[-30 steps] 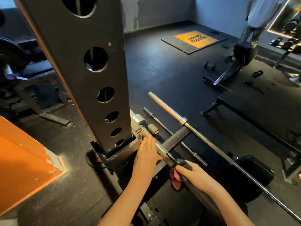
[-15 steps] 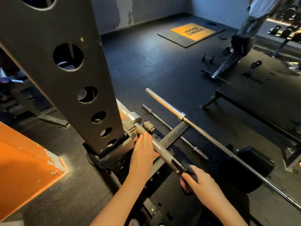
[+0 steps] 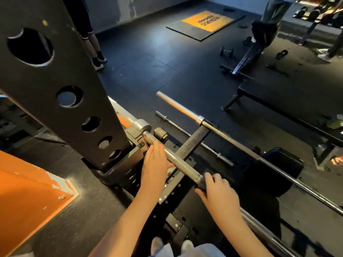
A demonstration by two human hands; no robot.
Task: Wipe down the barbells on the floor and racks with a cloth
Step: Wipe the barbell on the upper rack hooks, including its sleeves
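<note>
A knurled steel barbell (image 3: 180, 164) lies low on the black rack (image 3: 61, 101), running from the rack post toward the lower right. My left hand (image 3: 155, 164) rests on the bar near the collar, fingers straight along it. My right hand (image 3: 218, 193) grips the bar farther down, wrapped round a dark cloth (image 3: 201, 184) of which only an edge shows. A second, longer barbell (image 3: 232, 136) rests across a black crossbar (image 3: 193, 143). A thin short bar (image 3: 194, 141) lies on the floor between them.
An orange platform (image 3: 27, 197) sits at the left. A black bench (image 3: 289, 108) and an incline bench (image 3: 248, 52) stand to the right, with dumbbells (image 3: 226, 51) on the floor. A black pad (image 3: 272, 171) lies under the long bar. People's legs stand at the back left (image 3: 94, 45) and back right (image 3: 274, 8).
My right hand has slid with the cloth down the bar toward me, baring more knurled steel. The left hand stayed near the collar. The view tilted down and moved closer.
</note>
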